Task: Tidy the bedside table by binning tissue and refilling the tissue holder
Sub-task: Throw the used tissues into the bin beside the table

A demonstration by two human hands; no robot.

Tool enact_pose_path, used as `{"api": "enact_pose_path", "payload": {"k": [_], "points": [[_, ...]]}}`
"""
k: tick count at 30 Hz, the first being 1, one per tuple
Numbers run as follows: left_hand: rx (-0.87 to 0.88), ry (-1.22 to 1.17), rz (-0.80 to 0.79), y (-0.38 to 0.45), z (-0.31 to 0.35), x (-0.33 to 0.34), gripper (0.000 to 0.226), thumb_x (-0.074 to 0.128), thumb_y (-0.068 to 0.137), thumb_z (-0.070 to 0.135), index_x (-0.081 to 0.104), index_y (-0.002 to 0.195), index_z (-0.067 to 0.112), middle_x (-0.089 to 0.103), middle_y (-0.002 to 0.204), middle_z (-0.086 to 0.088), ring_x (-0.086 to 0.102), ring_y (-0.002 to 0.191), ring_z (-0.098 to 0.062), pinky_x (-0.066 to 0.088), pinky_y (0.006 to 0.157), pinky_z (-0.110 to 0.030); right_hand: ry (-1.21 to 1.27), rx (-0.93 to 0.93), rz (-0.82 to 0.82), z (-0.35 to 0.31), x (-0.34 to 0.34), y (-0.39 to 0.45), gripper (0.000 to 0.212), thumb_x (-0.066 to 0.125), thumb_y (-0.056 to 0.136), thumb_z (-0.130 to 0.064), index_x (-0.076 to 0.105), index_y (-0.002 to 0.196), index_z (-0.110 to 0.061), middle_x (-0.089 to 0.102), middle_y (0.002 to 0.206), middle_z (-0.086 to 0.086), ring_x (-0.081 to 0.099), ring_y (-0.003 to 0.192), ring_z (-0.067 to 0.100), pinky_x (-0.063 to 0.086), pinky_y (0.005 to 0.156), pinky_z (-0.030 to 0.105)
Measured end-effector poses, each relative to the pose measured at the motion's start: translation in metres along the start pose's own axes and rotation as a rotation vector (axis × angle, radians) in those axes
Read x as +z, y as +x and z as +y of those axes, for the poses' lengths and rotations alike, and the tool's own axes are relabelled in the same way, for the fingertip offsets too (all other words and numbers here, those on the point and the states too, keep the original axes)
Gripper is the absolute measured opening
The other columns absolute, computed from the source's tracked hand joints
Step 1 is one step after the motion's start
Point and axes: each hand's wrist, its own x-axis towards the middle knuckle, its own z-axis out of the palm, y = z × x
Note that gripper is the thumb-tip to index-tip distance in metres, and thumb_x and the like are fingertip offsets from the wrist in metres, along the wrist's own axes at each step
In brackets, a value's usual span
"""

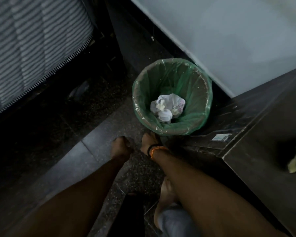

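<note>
Arms reach down from the bottom of the frame toward a small round bin point(172, 97) standing on a dark speckled floor point(99, 120). Inside the bin, which is lined with a thin green bag point(191, 77), crumpled white tissue point(167, 108) lies at the bottom in a loose heap. The bin sits in a corner, close against a pale wall point(229, 36) on one side and just beside a dark metallic cabinet point(256, 151) on the other.

The left hand point(120, 145) hangs low over the floor, short of the bin's near rim, curled into a loose fist; nothing shows in it. The right hand point(149, 142) hovers just at the near rim, fingers pointing down and away from the camera; whether it is open or closed cannot be told from this angle, and nothing is visible in its grip. An orange and black band point(155, 150) circles the right wrist.

On the cabinet's top, at the right edge, a pale yellowish scrap point(293, 165) lies beside a dark shape too dim to identify. At upper left, striped bedding point(32, 43) hangs over the side of a bed. A bare foot point(166, 195) shows below the right forearm. The scene is dimly lit.
</note>
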Motion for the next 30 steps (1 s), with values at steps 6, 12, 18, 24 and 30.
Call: {"api": "enact_pose_path", "payload": {"k": [6, 12, 18, 24, 30], "points": [[0.121, -0.072, 0.178, -0.014, 0.029, -0.051, 0.009, 0.072, 0.075, 0.010, 0.063, 0.077, 0.011, 0.071, 0.089, -0.016, 0.065, 0.092, -0.034, 0.052, 0.077, -0.038, 0.182, -0.001, -0.015, -0.034, -0.042, -0.039, 0.015, 0.058, 0.088, -0.020, 0.067, 0.091, -0.009, 0.065, 0.103, 0.017, 0.060, 0.100, 0.034, 0.049, 0.088, 0.039], [0.346, -0.107, 0.229, -0.044, 0.078, -0.094, 0.013, 0.066, 0.072, 0.005, 0.061, 0.070, 0.017, 0.067, 0.073, -0.001, 0.064, 0.076, -0.023, 0.046, 0.063, -0.028, 0.407, -0.037, -0.001, -0.044, -0.090, -0.082, 0.008, 0.065, 0.078, -0.011, 0.067, 0.074, -0.004, 0.067, 0.082, 0.013, 0.065, 0.081, 0.033, 0.056, 0.071, 0.040], [0.398, -0.201, 0.221, -0.064, 0.131, -0.115, 0.017, 0.075, 0.067, 0.012, 0.061, 0.062, 0.020, 0.070, 0.070, 0.001, 0.067, 0.075, -0.019, 0.057, 0.069, -0.034, 0.382, 0.071, 0.326, -0.029, -0.154, -0.107, 0.019, 0.065, 0.085, -0.025, 0.073, 0.075, -0.010, 0.070, 0.077, 0.009, 0.066, 0.076, 0.028, 0.056, 0.069, 0.035], [0.362, -0.330, 0.199, -0.071, 0.176, -0.122, 0.008, 0.073, 0.077, 0.010, 0.071, 0.073, 0.015, 0.074, 0.085, -0.006, 0.066, 0.083, -0.017, 0.051, 0.075, -0.024, 0.354, 0.197, 0.616, -0.013, -0.184, -0.125, 0.025, 0.057, 0.090, -0.015, 0.059, 0.066, -0.010, 0.055, 0.066, 0.006, 0.053, 0.071, 0.028, 0.042, 0.064, 0.030], [0.350, -0.337, 0.111, -0.079, 0.196, -0.122, 0.013, 0.071, 0.083, 0.007, 0.072, 0.096, 0.005, 0.069, 0.092, -0.006, 0.057, 0.082, -0.013, 0.041, 0.069, -0.020, 0.354, 0.203, 0.644, 0.000, -0.192, -0.137, 0.016, 0.060, 0.088, -0.009, 0.072, 0.094, -0.001, 0.071, 0.102, 0.017, 0.065, 0.100, 0.036, 0.054, 0.083, 0.038]]}}
